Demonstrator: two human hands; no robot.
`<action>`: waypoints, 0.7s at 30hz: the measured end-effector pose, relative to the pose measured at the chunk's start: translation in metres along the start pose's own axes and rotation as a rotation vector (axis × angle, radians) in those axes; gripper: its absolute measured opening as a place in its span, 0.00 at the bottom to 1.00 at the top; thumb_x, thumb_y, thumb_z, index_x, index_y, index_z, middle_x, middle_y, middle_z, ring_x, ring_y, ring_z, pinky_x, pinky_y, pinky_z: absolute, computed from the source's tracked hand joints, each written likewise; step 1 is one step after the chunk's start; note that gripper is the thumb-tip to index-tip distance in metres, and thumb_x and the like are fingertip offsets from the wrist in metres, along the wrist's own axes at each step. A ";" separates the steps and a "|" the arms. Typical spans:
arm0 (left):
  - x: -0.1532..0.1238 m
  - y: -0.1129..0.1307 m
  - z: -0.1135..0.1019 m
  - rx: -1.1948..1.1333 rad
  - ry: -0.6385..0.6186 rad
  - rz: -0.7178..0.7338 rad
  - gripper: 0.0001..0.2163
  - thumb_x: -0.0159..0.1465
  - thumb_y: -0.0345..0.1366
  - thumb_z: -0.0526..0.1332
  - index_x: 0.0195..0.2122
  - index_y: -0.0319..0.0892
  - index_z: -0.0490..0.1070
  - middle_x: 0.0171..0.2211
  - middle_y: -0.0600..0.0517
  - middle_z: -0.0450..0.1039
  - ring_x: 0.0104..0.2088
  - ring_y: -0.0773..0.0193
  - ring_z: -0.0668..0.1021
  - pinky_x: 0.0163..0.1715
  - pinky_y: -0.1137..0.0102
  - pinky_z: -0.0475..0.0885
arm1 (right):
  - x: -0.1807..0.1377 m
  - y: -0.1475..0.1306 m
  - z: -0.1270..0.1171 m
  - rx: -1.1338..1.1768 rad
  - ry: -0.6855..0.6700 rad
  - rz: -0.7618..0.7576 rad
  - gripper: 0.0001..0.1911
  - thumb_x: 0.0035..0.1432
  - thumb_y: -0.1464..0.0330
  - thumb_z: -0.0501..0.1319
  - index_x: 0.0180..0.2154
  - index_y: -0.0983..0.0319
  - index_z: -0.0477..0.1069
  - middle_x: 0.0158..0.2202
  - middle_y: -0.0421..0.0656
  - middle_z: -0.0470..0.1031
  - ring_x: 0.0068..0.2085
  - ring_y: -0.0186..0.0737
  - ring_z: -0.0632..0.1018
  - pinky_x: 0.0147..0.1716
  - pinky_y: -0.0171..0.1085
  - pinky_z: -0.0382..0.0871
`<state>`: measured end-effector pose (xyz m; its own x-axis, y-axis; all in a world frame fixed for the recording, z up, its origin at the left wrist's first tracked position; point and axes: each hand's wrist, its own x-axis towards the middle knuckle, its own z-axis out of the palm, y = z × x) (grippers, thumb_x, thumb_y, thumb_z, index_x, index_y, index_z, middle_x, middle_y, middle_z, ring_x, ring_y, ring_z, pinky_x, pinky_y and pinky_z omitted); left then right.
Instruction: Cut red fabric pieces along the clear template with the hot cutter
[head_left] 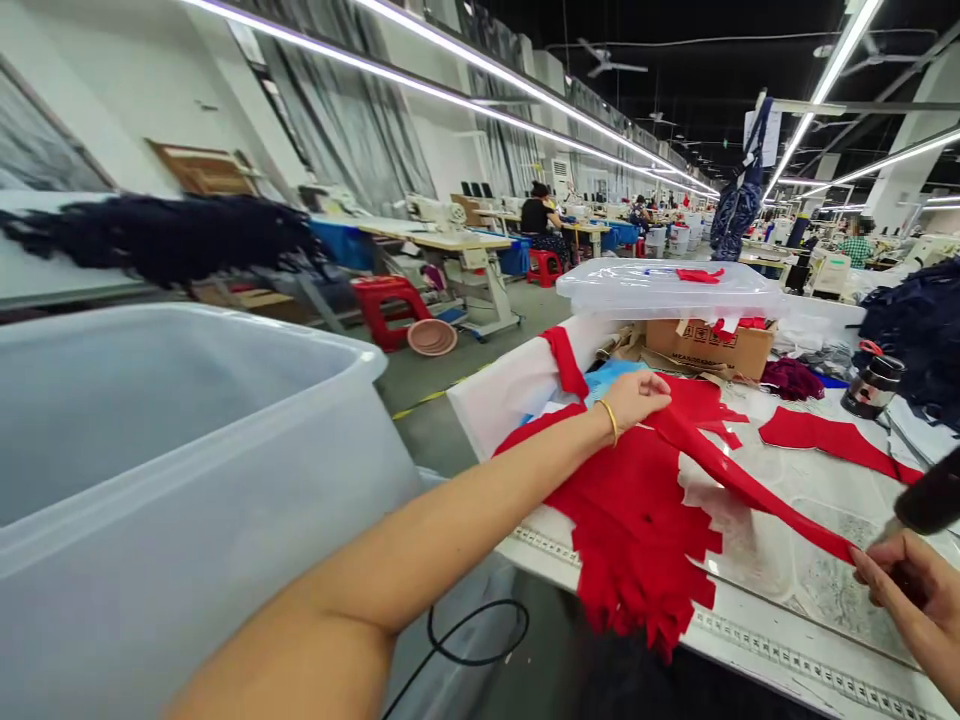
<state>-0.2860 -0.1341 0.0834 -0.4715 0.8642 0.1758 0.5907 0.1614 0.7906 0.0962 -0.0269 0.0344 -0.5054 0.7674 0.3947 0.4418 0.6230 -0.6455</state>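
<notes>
A long red fabric strip (750, 488) stretches across the work table between my two hands. My left hand (637, 397), with a gold bangle at the wrist, pinches its far end above the red pile. At the lower right, the fingers of my right hand (904, 580) close on the other end. Below my left forearm a heap of red fabric pieces (637, 510) hangs over the table's front edge. Another red piece (825, 437) lies flat farther right. A dark tool with a metal tip (930, 497), blurred and partly cut off, is right above my right hand.
A large translucent bin (300, 440) fills the left side. Printed measuring tape (780, 655) runs along the table's front edge. Behind are a clear plastic lid (667, 290), a cardboard box (709, 347) and a dark jar (874, 387). A red stool (386, 310) stands on the floor.
</notes>
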 end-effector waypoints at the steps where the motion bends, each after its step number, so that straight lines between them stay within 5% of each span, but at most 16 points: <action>1: -0.001 -0.003 -0.015 0.036 0.050 -0.004 0.10 0.72 0.40 0.63 0.48 0.38 0.73 0.41 0.50 0.76 0.35 0.64 0.80 0.35 0.66 0.79 | 0.005 -0.014 0.010 0.050 -0.049 0.000 0.23 0.56 0.43 0.61 0.28 0.56 0.69 0.20 0.40 0.74 0.21 0.37 0.75 0.20 0.33 0.70; 6: -0.033 -0.027 -0.078 0.332 0.226 -0.041 0.10 0.71 0.39 0.63 0.48 0.39 0.73 0.45 0.48 0.76 0.43 0.58 0.80 0.45 0.58 0.77 | 0.000 -0.066 0.079 0.238 -0.169 -0.149 0.19 0.63 0.50 0.58 0.29 0.58 0.69 0.22 0.39 0.73 0.22 0.34 0.74 0.24 0.32 0.71; 10: -0.076 -0.048 -0.093 0.608 0.192 -0.130 0.04 0.69 0.31 0.63 0.43 0.40 0.75 0.44 0.48 0.76 0.46 0.55 0.79 0.49 0.55 0.75 | -0.016 -0.072 0.117 0.236 -0.291 -0.230 0.16 0.66 0.54 0.56 0.32 0.57 0.69 0.24 0.38 0.75 0.22 0.34 0.72 0.26 0.33 0.70; 13: -0.097 -0.053 -0.089 0.775 0.158 -0.172 0.10 0.65 0.25 0.60 0.45 0.42 0.76 0.47 0.45 0.74 0.51 0.50 0.76 0.50 0.56 0.73 | -0.023 -0.062 0.117 0.209 -0.293 -0.206 0.16 0.66 0.52 0.56 0.36 0.56 0.70 0.27 0.39 0.76 0.23 0.34 0.73 0.27 0.34 0.71; 17: -0.107 -0.045 -0.078 0.919 0.095 -0.135 0.11 0.68 0.29 0.58 0.49 0.43 0.75 0.53 0.43 0.71 0.56 0.49 0.73 0.56 0.57 0.69 | -0.029 -0.038 0.095 0.134 -0.199 -0.117 0.19 0.65 0.48 0.56 0.35 0.56 0.70 0.27 0.39 0.76 0.23 0.35 0.72 0.25 0.34 0.70; 21: -0.109 -0.037 -0.073 1.005 -0.003 -0.099 0.05 0.67 0.34 0.62 0.41 0.42 0.78 0.44 0.43 0.76 0.49 0.48 0.77 0.49 0.58 0.73 | -0.033 -0.009 0.068 0.056 -0.127 -0.066 0.20 0.64 0.47 0.56 0.33 0.55 0.71 0.25 0.37 0.74 0.22 0.35 0.71 0.25 0.34 0.71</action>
<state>-0.3046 -0.2692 0.0779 -0.5473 0.8262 0.1334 0.8278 0.5579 -0.0591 0.0583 -0.0685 -0.0175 -0.6235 0.6972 0.3538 0.3643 0.6595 -0.6576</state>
